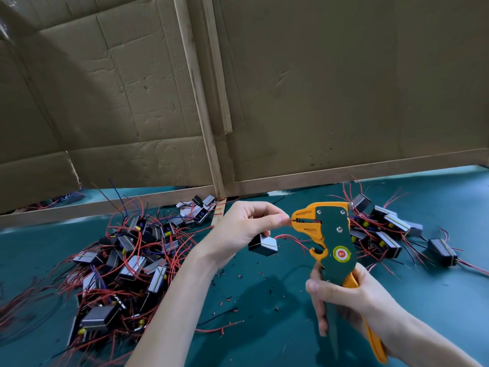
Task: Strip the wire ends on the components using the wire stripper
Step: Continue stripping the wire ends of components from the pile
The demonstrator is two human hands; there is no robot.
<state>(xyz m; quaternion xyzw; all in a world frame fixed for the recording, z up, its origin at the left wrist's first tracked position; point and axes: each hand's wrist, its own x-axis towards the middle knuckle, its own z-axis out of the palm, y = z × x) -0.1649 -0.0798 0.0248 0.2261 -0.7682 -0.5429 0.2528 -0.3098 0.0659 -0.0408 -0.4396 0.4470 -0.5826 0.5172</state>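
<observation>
Right hand (352,300) lowest in frame, fingers wrapped round both handles of the wire stripper (334,235), firm grip, handles close together; tool upright, yellow head pointing left, green body with a round red/yellow sticker. Left hand (242,226) just left of the head, thumb and forefinger pinching a red wire end (287,220) that sits right at the mouth of the stripper jaws (how far it's in, can't tell). Lower fingers of the same hand curl round a small grey boxy component (263,245), held off the table; another red lead (291,238) loops from it towards the tool. Green table mat (264,340) under both hands, scattered with short red and black insulation scraps (232,311). Big tangled pile of same-type components (127,260) with red, black and blue leads on the left of the mat; smaller pile (383,229) on the right behind the stripper, one unit (443,251) lying a bit apart from it. Cardboard panels (330,88) on a wooden frame (201,102) stand along the far edge of the table
</observation>
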